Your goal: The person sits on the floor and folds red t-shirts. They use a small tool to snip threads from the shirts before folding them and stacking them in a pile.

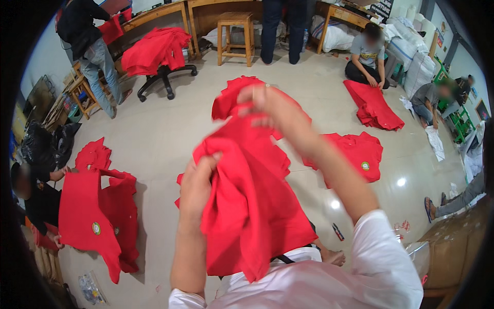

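Observation:
My left hand (197, 187) is closed on a red fabric garment piece (247, 204), which hangs in folds over my lap. Raised in front of me, my right hand (260, 104) is blurred with its fingers spread over the far part of the red cloth; whether it grips any is unclear. Beyond and beneath it lies a heap of red garment pieces (235, 90) on the floor. To the right, another red pile (353, 154) bears a round badge.
A person (38, 197) at left holds up a red piece. Another person (366, 58) sits at upper right by a red stack (374, 106). A marker (338, 232) lies near my foot. Red cloth covers a wheeled chair (164, 81). Cardboard boxes (451, 243) stand at lower right.

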`<move>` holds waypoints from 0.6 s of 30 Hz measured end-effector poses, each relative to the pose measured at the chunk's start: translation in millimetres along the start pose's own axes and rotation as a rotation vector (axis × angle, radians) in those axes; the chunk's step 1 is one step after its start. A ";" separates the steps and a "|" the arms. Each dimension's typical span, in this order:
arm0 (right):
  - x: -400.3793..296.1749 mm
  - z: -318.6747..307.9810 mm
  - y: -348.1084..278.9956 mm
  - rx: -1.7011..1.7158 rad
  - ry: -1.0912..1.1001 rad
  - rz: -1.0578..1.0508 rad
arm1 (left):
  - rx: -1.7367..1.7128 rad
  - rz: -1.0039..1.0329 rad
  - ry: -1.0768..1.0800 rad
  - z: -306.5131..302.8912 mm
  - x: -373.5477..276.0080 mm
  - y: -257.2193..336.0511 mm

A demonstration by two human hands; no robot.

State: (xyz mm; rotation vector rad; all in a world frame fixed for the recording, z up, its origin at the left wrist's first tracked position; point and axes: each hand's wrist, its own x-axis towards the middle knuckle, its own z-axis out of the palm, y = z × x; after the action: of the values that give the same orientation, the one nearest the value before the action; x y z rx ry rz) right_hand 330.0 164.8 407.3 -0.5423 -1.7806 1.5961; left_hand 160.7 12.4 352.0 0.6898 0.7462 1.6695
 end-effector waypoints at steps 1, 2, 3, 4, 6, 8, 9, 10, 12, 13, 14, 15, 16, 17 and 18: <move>-35.1 20.9 11.4 0.039 -0.060 -0.129 | -0.052 0.038 -0.050 6.8 8.5 5.8; -73.0 41.8 7.3 -0.218 0.045 -0.255 | 0.005 0.067 -0.027 21.4 17.6 7.7; -95.0 52.4 7.4 -0.411 0.160 -0.312 | 0.057 0.091 -0.023 44.2 27.5 8.6; -113.5 67.8 11.9 -0.573 0.266 -0.358 | 0.135 0.121 0.010 59.0 28.6 13.5; -121.2 73.8 34.7 -0.657 0.421 -0.239 | 0.149 0.164 0.035 83.9 25.6 27.0; -121.8 61.1 48.6 -0.575 0.440 0.007 | 0.177 0.223 0.024 88.8 29.3 35.7; -119.1 50.6 55.5 -0.485 0.412 0.151 | 0.203 0.264 0.003 82.8 33.5 43.8; -111.6 35.9 73.4 -0.563 0.457 0.036 | 0.236 0.292 0.008 77.3 37.5 53.7; -91.1 -0.2 114.7 -0.722 0.546 -0.188 | 0.276 0.337 0.040 75.1 47.5 70.5; -81.4 -15.6 119.0 -0.751 0.507 -0.142 | 0.279 0.336 0.047 64.9 54.5 79.4; -69.6 -28.3 119.2 -0.767 0.457 -0.100 | 0.297 0.327 0.049 42.5 65.2 90.5; -59.1 -45.7 120.6 -0.790 0.416 -0.046 | 0.308 0.307 0.043 10.5 84.3 95.3; -39.0 -63.4 121.0 -0.876 0.339 -0.022 | 0.336 0.300 0.047 -15.8 94.6 108.3; -18.4 -83.2 118.1 -0.967 0.264 0.011 | 0.322 0.264 0.097 -38.1 106.9 114.2; -0.3 -91.9 108.6 -1.019 0.340 -0.079 | 0.312 0.221 0.154 -61.5 119.7 117.8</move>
State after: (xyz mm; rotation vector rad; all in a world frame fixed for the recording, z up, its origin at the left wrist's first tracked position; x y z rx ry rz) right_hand 382.0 246.3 302.9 -1.0921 -2.1973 0.3884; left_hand 17.6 101.5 411.9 0.8945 1.0886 1.8411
